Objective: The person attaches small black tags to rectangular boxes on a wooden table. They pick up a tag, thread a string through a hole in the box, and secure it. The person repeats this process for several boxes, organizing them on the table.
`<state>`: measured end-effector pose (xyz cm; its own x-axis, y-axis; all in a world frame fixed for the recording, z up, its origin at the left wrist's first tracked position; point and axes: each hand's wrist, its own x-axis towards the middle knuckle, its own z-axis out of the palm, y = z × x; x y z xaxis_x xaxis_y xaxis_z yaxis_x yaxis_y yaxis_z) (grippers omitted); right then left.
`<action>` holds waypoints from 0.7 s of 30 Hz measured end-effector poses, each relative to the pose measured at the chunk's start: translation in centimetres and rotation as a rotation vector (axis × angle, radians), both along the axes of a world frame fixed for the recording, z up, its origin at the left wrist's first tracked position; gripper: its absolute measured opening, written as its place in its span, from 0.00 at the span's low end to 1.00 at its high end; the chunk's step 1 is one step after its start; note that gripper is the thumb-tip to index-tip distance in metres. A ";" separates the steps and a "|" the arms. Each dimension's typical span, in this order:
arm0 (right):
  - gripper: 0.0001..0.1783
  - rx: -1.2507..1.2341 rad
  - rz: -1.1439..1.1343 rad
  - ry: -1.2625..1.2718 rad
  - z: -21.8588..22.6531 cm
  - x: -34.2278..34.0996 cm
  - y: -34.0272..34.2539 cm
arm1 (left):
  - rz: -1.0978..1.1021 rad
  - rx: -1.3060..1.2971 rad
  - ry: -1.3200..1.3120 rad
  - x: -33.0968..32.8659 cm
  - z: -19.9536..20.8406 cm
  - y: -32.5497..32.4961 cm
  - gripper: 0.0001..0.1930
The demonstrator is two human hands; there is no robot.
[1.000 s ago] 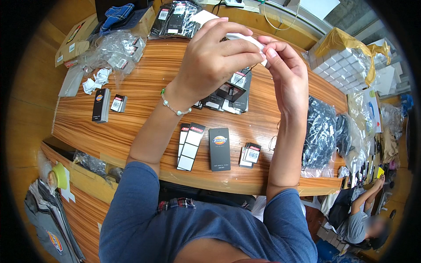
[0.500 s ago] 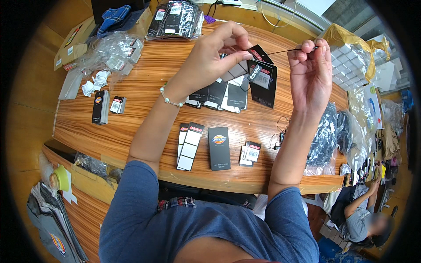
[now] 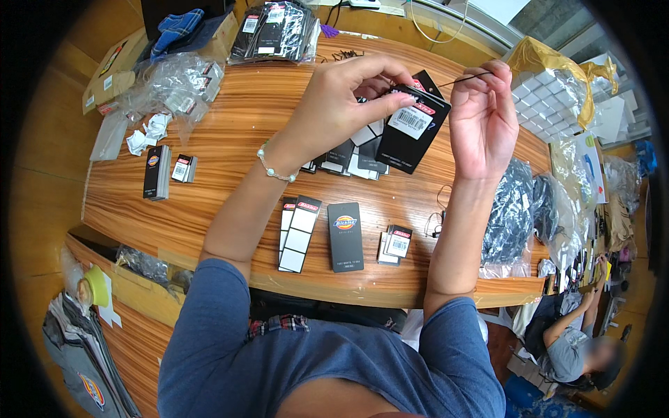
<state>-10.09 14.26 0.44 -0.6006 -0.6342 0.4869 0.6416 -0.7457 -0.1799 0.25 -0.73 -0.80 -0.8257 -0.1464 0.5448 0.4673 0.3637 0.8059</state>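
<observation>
Between its thumb and fingers, my left hand (image 3: 355, 94) pinches a small bunch of black hang tags (image 3: 408, 143); a white label lies on the front one. A thin black string (image 3: 456, 81) runs from the top of the bunch to my right hand (image 3: 486, 115), whose fingertips are closed on it. Under and behind the held tags, several black and white tags (image 3: 345, 157) lie on the table. Nearer me are white-panelled strip tags (image 3: 302, 233), a single dark grey tag (image 3: 345, 237) and a small pile of labels (image 3: 397, 244).
On the wooden table's left are a stack of grey tags (image 3: 156, 172), small labels (image 3: 182, 168) and crumpled paper (image 3: 148, 132). Bagged tags (image 3: 273, 31) lie at the back. Plastic-wrapped dark goods (image 3: 512, 216) sit at the right. A person (image 3: 578, 341) works beyond.
The held tags have turned so that the labelled face shows. My right hand has come slightly left and down, and the string between the hands is shorter.
</observation>
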 end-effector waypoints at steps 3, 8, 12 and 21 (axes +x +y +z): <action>0.08 0.012 -0.002 -0.005 0.3 0.4 0.0 | 0.070 -0.140 0.056 0.3 0.4 -0.2 0.09; 0.07 0.266 -0.270 0.287 0.2 0.4 0.0 | 0.202 -0.348 0.399 -0.2 0.7 -0.8 0.08; 0.11 0.535 -0.516 0.499 0.5 0.8 0.0 | 0.205 -0.254 0.283 1.0 1.7 -0.9 0.07; 0.14 0.691 -0.721 0.754 1.2 3.2 -1.0 | 0.053 0.151 0.153 1.6 2.0 -0.8 0.08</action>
